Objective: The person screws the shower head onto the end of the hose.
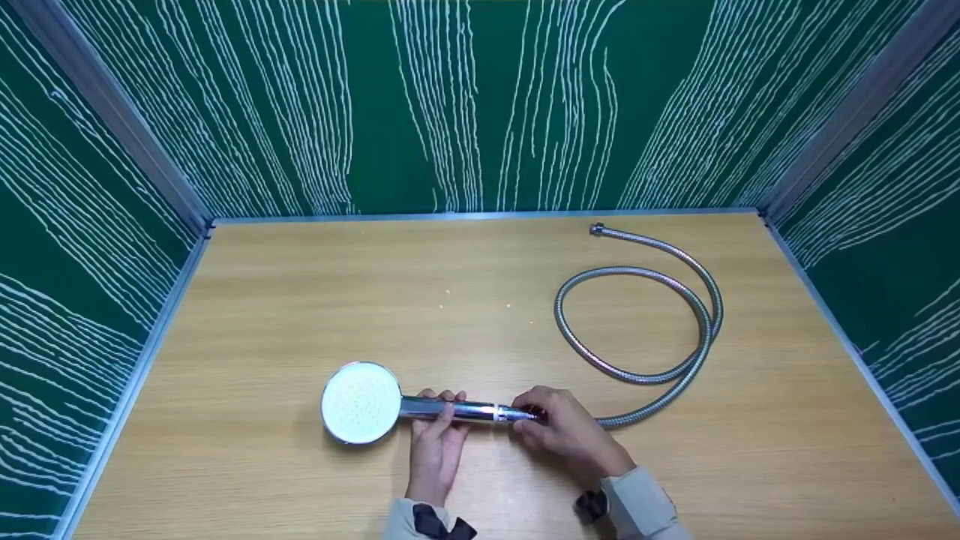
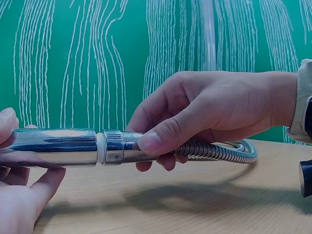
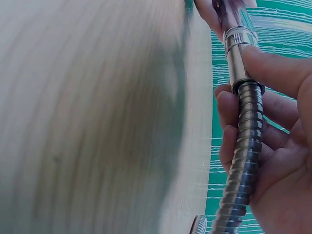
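A hand shower (image 1: pixel 361 403) with a round white spray face and a chrome handle lies crosswise near the front, its face turned up. My left hand (image 1: pixel 436 450) holds the handle from below, thumb over the top. In line with the handle's right end is the metal shower hose (image 1: pixel 622 271). Thumb and fingers of my right hand (image 1: pixel 566 431) pinch the hose's chrome end fitting (image 2: pixel 114 146). A narrow white ring (image 2: pixel 101 148) shows between fitting and handle in the left wrist view. The ribbed hose runs back past my right palm in the right wrist view.
The hose coils in a loop on the wooden table (image 1: pixel 300 300) at the right, its free end nut (image 1: pixel 597 229) near the back edge. Green panels (image 1: pixel 487 112) with white wavy lines wall the back and both sides. A few tiny pale specks dot the table's middle.
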